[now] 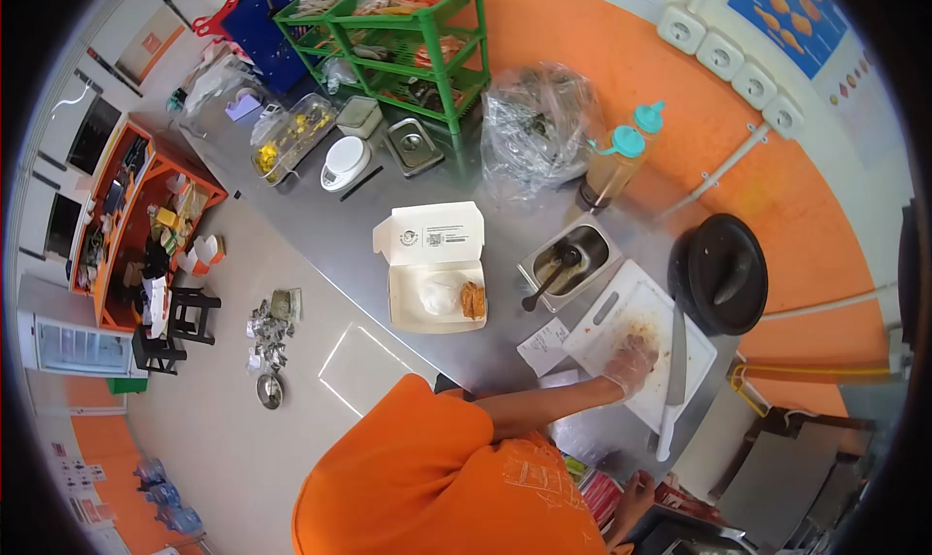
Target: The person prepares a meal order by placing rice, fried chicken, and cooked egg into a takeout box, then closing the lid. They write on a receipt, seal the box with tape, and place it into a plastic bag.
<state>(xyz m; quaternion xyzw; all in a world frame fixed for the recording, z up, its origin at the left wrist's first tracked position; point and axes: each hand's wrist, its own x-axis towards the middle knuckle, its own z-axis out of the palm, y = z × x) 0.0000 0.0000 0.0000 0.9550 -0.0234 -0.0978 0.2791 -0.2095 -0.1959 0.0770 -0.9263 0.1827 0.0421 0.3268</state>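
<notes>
My left hand (633, 363), in a clear plastic glove, is down on the white cutting board (604, 336) among brown chopped bits (639, 330). Its fingers are bent together over the bits, and what lies under them is hidden. A long knife (677, 359) rests on the board just beyond that hand. Lower down, my right hand (637, 497) is bare and close to some red packs (602, 497) at the counter's near side; its fingers are partly hidden. An open white food box (400, 307) holds a white mound of rice (442, 294) and a brown fried piece (473, 301).
A steel container (604, 242) with a dark ladle stands by the board. Beyond are a black mortar (701, 307), squeeze bottles (612, 167), a plastic bag (534, 133), a white scale (345, 162) and a green rack (437, 69). A receipt (544, 344) lies beside the board.
</notes>
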